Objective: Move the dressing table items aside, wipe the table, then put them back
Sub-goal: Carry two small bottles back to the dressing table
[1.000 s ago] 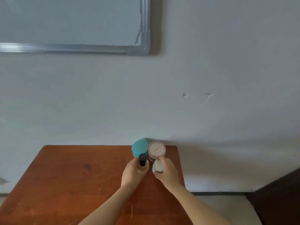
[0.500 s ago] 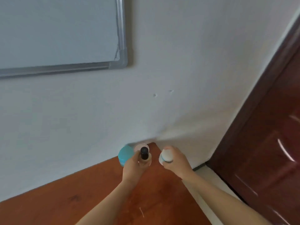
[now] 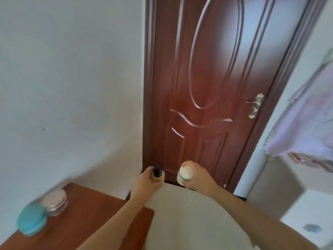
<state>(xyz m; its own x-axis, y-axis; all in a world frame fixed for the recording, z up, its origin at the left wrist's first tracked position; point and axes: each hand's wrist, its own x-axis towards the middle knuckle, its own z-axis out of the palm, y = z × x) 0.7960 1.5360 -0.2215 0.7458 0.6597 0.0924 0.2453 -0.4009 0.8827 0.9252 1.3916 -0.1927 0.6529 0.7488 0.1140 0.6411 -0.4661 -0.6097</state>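
A dark red door (image 3: 207, 87) fills the upper centre. At lower left, the wooden table (image 3: 93, 213) bears a teal jar (image 3: 31, 221) touching a pink-lidded jar (image 3: 55, 199). Low in the centre, off the table, a black-capped bottle (image 3: 157, 170) is gripped by the left hand (image 3: 146, 184), and a white bottle (image 3: 185, 175) is clasped by the right hand (image 3: 197, 177).

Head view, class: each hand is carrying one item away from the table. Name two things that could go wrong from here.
1. The left hand pinches the black-capped bottle low down, with the cap standing clear; it might tip or slip over the floor.
2. The teal jar and the pink jar sit close to the table edge by the wall; a careless reach back could knock them.
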